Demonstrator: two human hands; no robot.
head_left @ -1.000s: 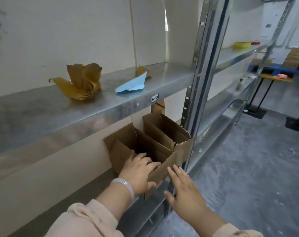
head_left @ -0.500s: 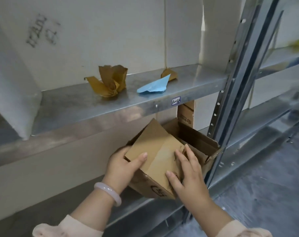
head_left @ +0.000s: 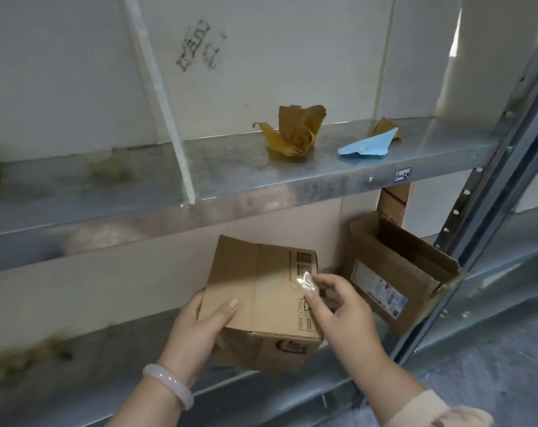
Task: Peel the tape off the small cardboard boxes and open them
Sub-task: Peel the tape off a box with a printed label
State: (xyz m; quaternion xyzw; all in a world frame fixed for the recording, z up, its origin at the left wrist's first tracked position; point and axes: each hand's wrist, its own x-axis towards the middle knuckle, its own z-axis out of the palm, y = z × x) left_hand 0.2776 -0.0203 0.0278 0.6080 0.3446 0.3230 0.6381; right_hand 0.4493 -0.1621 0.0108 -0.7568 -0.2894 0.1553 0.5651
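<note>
Fingertips (head_left: 314, 306) of the right hand (head_left: 341, 315) pinch a tape end (head_left: 306, 283) on the closed box (head_left: 261, 291), left hand (head_left: 200, 329) grips its 9 o'clock side. Open box (head_left: 394, 272) at 3 o'clock looks done; this one's barely started.

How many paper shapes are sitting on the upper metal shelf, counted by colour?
Light blue folded paper plane: 1
Brown folded paper: 2, a large flower-like shape and a small piece behind the plane
Total: 3
</note>
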